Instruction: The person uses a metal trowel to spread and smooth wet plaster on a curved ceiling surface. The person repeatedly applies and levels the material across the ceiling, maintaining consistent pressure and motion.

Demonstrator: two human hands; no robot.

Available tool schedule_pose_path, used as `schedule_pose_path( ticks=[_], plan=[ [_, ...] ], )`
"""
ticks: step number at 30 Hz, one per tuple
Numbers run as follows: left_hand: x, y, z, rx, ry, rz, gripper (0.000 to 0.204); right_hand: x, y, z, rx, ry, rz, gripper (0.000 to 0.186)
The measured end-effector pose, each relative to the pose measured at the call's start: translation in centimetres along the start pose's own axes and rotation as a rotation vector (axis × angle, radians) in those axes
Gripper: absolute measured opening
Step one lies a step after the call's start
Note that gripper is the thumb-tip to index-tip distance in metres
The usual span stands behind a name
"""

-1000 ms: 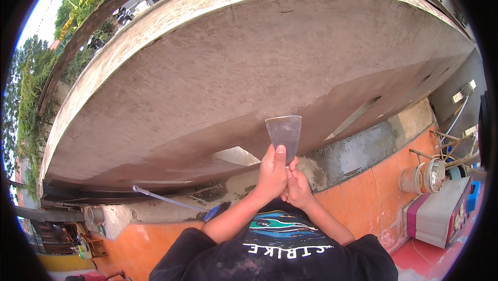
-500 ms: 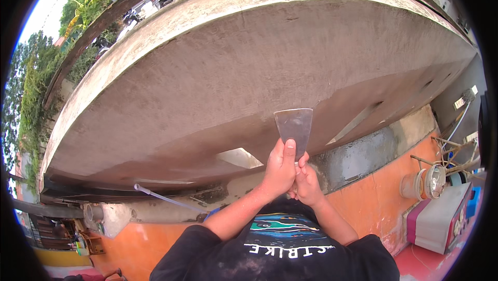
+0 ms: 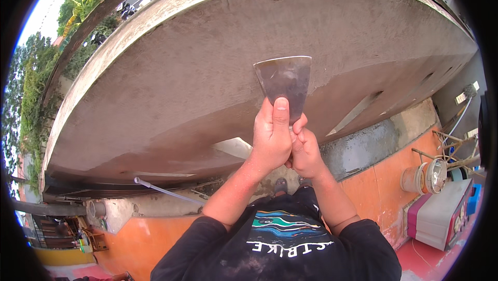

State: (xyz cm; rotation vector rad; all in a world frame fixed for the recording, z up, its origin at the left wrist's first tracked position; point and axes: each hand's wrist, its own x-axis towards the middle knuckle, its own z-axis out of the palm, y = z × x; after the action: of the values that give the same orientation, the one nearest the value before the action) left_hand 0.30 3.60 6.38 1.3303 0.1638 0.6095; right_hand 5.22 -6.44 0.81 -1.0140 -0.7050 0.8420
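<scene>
A wide metal scraper [image 3: 284,80] points away from me in front of a grey-brown plastered wall [image 3: 207,58]. My left hand [image 3: 274,130] is wrapped round its lower part, the thumb pressed flat along the blade. Close against it, my right hand [image 3: 305,151] is closed round the handle end, with the fingers of both hands meeting. The handle itself is hidden inside the hands. Whether the blade's edge touches the wall, I cannot tell. The lower wall looks darker and smoother than the upper part.
Light slanted openings [image 3: 236,147] break the wall low down. An orange floor [image 3: 155,244] and a wet grey strip [image 3: 358,146] lie below. At right stand buckets [image 3: 433,176], wooden poles [image 3: 459,151] and a grey-and-maroon box-like object [image 3: 436,216]. A pale pole [image 3: 166,192] slants at left.
Both hands have moved up and outward, toward the wall, carrying the scraper with them. My feet now show below my arms.
</scene>
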Motion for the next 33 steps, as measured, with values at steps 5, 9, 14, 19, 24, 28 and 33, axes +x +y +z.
schedule_pose_path(
  ticks=[5, 9, 14, 19, 24, 28, 33],
  plan=[
    [-1.5, -0.4, 0.8, 0.014, -0.033, -0.137, 0.035, -2.3, 0.2, 0.0, 0.026, 0.040, 0.042, 0.033],
    [-4.2, -3.4, 0.1, 0.043, 0.035, -0.263, 0.041, -4.9, 3.6, 0.7, -0.023, 0.155, 0.120, 0.036],
    [-5.3, -5.4, -0.6, 0.031, 0.101, -0.333, 0.044, -5.5, 5.8, -0.2, -0.015, 0.137, 0.178, 0.033],
    [-4.2, -4.5, -0.6, 0.036, 0.083, -0.300, 0.042, -4.3, 5.4, 0.9, -0.006, 0.180, 0.149, 0.032],
    [-0.9, -0.8, -0.5, 0.067, 0.003, -0.058, 0.039, -1.0, 1.6, 1.3, -0.071, 0.128, -0.080, 0.034],
    [-0.1, 0.5, 0.3, -0.002, -0.031, -0.058, 0.036, -0.7, -0.4, 0.5, -0.058, 0.088, -0.067, 0.037],
    [-3.7, -2.9, 0.3, -0.015, 0.036, -0.220, 0.038, -4.4, 3.1, 0.6, -0.085, 0.149, 0.101, 0.038]
  ],
)
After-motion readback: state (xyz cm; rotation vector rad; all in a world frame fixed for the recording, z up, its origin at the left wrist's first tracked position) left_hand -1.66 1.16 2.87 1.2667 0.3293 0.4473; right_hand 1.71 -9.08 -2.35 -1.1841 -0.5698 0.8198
